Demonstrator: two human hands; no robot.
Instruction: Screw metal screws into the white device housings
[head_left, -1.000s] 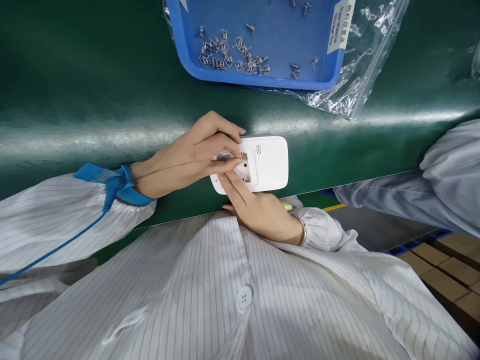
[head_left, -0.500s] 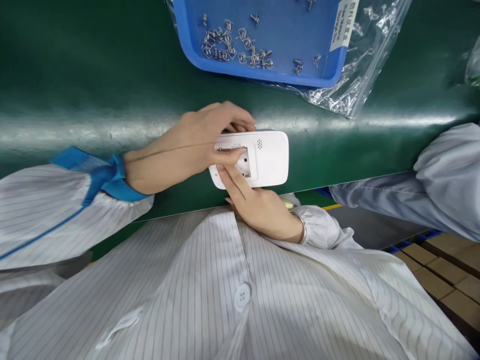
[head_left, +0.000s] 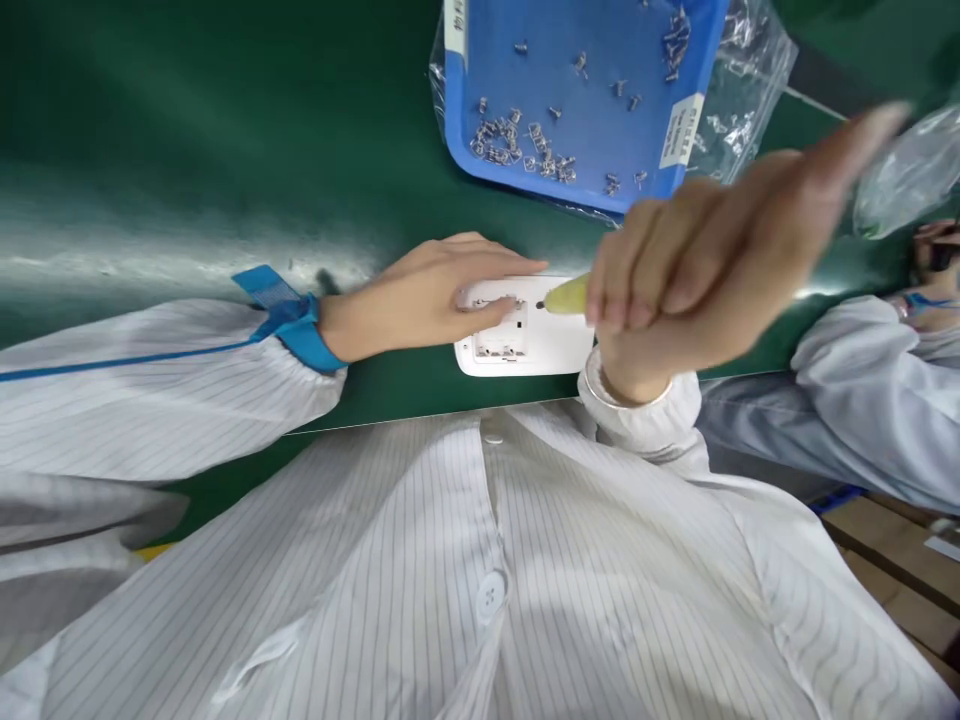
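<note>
A white plastic device housing point(head_left: 562, 350) lies on the green bench with its recessed compartment facing up. My left hand point(head_left: 439, 290) grips its left part, fingers along the far edge and thumb pressed into the compartment. My right hand point(head_left: 697, 270) is closed around a pale yellow tapered tool point(head_left: 566, 296) with a dark tip; most of it is hidden in the fist. The tip is over the housing, just right of the compartment; whether it touches, I cannot tell. Beyond my hands, a blue tray point(head_left: 480, 184) holds many small metal spring contacts point(head_left: 551, 160).
Clear plastic bags lie under the tray and at the far right, one bag point(head_left: 911, 175) near another person's sleeve point(head_left: 862, 370). A blue wrist strap point(head_left: 311, 340) with a cord circles my left wrist. The bench's near edge runs close to my body.
My right hand has left the compartment and risen to the right, now showing the yellow tool in its fist. The tray, housing and left hand appear further right, as the view has shifted.
</note>
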